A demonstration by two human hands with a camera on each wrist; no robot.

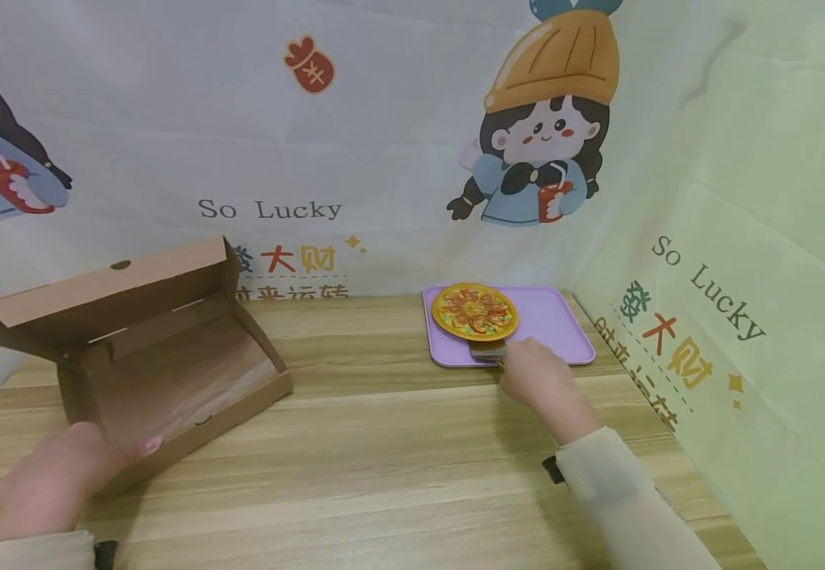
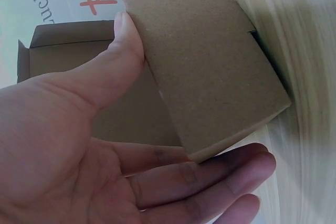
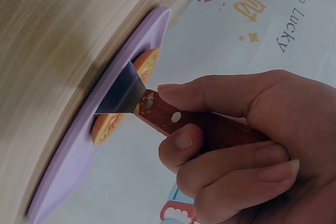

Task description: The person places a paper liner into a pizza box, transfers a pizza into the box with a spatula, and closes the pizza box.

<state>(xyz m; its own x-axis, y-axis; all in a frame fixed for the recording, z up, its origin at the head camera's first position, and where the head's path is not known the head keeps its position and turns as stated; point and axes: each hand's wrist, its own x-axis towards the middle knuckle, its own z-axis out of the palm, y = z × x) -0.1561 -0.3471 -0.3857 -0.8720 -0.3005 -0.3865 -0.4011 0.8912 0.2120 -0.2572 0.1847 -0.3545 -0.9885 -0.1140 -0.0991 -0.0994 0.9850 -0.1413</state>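
Observation:
My right hand [image 1: 544,388] grips the dark wooden handle of a metal spatula [image 3: 210,127], thumb along its top side. The spatula's flat blade reaches over the purple tray [image 1: 558,328] to the near edge of a toy pizza [image 1: 475,311]. Part of the blade is hidden under the pizza, which rests at the tray's left side, seen edge-on in the right wrist view. At the near left corner of an open cardboard box [image 1: 245,404], my left hand [image 1: 63,475] rests with fingers extended. Its thumb touches the front wall's upper edge; the fingers lie along the corner.
The box lid [image 1: 113,289] stands raised at the back, and the inside of the box shows bare cardboard. Wooden tabletop [image 1: 355,443] lies between box and tray. A printed cloth [image 1: 384,158] hangs behind the table, with another side of it along the right edge.

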